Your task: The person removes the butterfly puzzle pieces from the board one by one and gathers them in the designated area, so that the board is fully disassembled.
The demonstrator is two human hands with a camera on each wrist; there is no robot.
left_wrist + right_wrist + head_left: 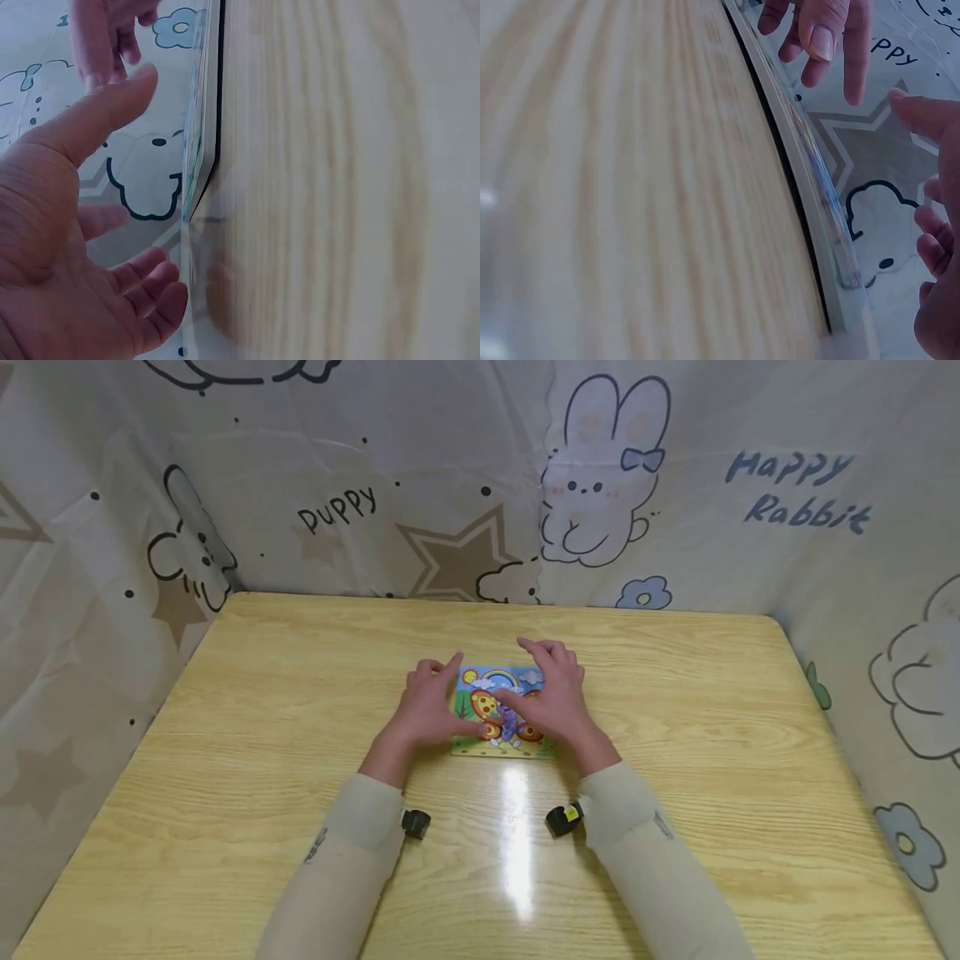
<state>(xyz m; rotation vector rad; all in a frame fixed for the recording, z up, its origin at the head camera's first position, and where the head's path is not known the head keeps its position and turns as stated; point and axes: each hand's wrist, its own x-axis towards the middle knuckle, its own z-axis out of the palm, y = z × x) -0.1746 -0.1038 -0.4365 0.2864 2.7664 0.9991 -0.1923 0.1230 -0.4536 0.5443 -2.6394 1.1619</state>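
Observation:
A thin, flat board (510,727) with a colourful butterfly picture, a rainbow and a sun lies on the table in the head view. My left hand (431,702) is at its left edge, thumb reaching over the picture and fingers spread. From the right, my right hand (558,697) reaches over the picture's right part, thumb and fingers apart. The left wrist view has the board (206,112) edge-on, with the left hand (67,247) beside it holding nothing. Likewise, in the right wrist view no object is in the right hand (937,202). Both hands partly cover the picture.
The board lies on a light wood-grain table (675,710). A pale curtain (450,468) with cartoon animals, stars and lettering stands along the table's back and sides. Small black devices sit at both wrists, one of them a wrist camera (564,818) by the right sleeve.

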